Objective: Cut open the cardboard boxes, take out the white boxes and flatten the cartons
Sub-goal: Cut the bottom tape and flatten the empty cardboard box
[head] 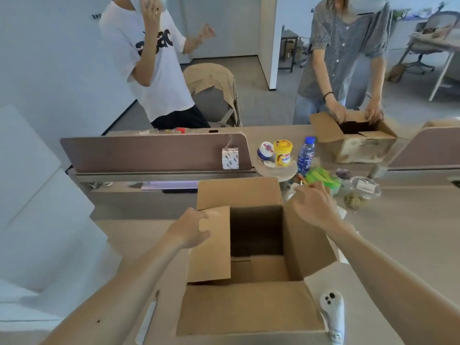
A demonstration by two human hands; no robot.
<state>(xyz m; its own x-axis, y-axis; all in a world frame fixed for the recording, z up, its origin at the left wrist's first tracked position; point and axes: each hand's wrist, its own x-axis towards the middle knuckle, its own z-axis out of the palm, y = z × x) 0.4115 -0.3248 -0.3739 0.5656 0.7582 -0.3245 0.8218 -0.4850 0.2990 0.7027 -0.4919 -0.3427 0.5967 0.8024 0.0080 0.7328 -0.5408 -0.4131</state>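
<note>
Two hands are at the carton (249, 307) between them; it stands open and looks empty, so flattening is your step. Your left hand (191, 230) grips the left flap (211, 257). Your right hand (316, 205), fingers loosely apart, holds nothing over the right flap (306, 240). Next, probably, collapse the walls.

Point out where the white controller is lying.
In the head view the white controller lies on the table at the lower right, just to the right of the near flap of the open cardboard box.

Carton (308, 245) mouth open, left flap (211, 247) leaning inward, jars (282, 153) behind
</note>
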